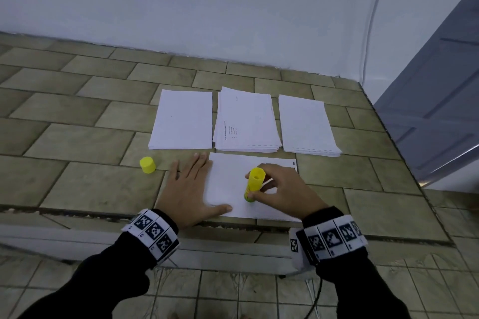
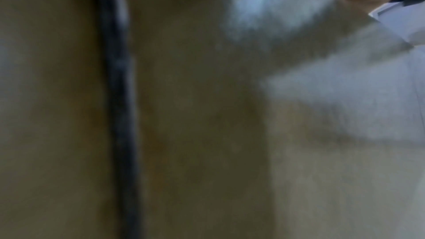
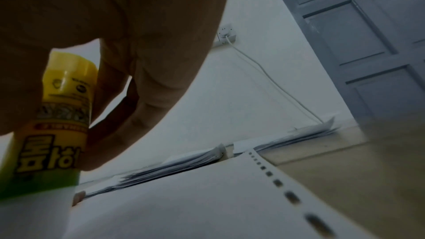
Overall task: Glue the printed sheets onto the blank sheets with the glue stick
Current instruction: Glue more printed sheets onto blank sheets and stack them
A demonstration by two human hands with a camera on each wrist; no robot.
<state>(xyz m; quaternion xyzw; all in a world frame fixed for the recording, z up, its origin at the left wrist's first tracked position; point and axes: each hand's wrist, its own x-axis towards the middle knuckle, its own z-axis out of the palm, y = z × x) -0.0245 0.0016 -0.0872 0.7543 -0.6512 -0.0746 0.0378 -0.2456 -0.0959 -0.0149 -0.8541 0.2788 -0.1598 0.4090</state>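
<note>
A single white sheet [image 1: 233, 179] lies on the tiled ledge in front of me, its punched edge [image 3: 276, 182] showing in the right wrist view. My right hand [image 1: 280, 189] grips a yellow glue stick [image 1: 254, 184] [image 3: 62, 112], tip down on that sheet. My left hand [image 1: 189, 186] lies flat, fingers spread, pressing the sheet's left edge. The yellow cap [image 1: 147, 165] stands on the ledge to the left. Behind are three paper stacks: left stack [image 1: 182, 119], middle printed stack [image 1: 246, 122], right stack [image 1: 307, 127]. The left wrist view is blurred.
The ledge's front edge [image 1: 103, 215] runs just under my wrists, with a lower tiled floor below. A white wall rises behind the stacks, with a cable [image 1: 370, 21] down it. A grey door [image 1: 440, 85] stands at the right.
</note>
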